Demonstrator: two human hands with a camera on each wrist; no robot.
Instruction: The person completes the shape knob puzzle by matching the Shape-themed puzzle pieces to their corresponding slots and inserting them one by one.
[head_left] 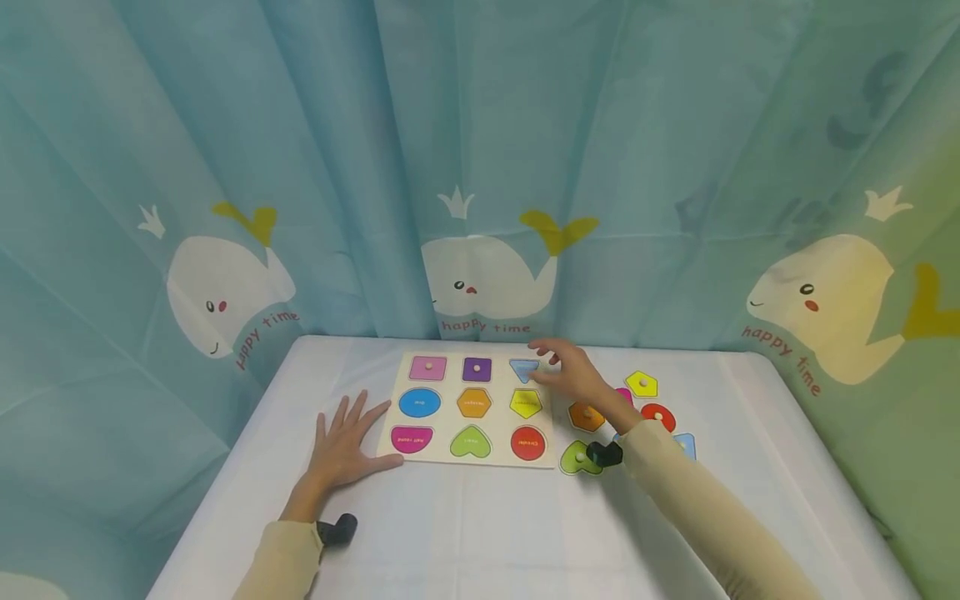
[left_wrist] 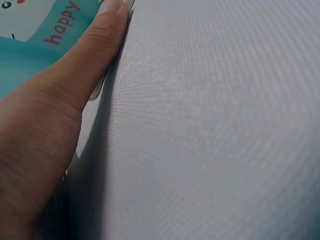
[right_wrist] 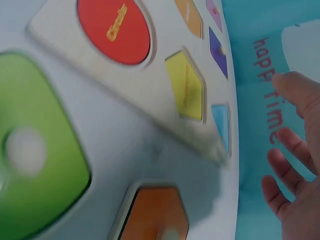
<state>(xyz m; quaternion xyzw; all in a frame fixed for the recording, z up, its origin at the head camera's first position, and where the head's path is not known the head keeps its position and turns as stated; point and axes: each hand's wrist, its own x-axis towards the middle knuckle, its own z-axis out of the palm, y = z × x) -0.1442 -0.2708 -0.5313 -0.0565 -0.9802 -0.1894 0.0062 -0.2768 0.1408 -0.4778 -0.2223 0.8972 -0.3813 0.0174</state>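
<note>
A pale shape-puzzle board [head_left: 442, 422] lies flat at the table's far side. A pink rectangle piece [head_left: 417, 367] and a purple square piece [head_left: 470, 374] with knobs sit in its back row; the other spots show coloured prints without knobs. My left hand [head_left: 342, 446] rests spread at the board's left edge, thumb by the near-left corner. Over the back right corner, near the blue triangle spot [head_left: 521, 367], hovers my right hand [head_left: 573, 375]. In the right wrist view its thumb [right_wrist: 297, 90] and loosely bent fingers stand apart, with nothing between them.
Loose knobbed pieces lie right of the board: a green heart [head_left: 573, 461], an orange hexagon [head_left: 581, 422], a yellow pentagon [head_left: 636, 378], a red circle [head_left: 651, 410] and a blue piece [head_left: 687, 443]. My right forearm covers part of them. A whale-print curtain [head_left: 645, 275] hangs behind the table.
</note>
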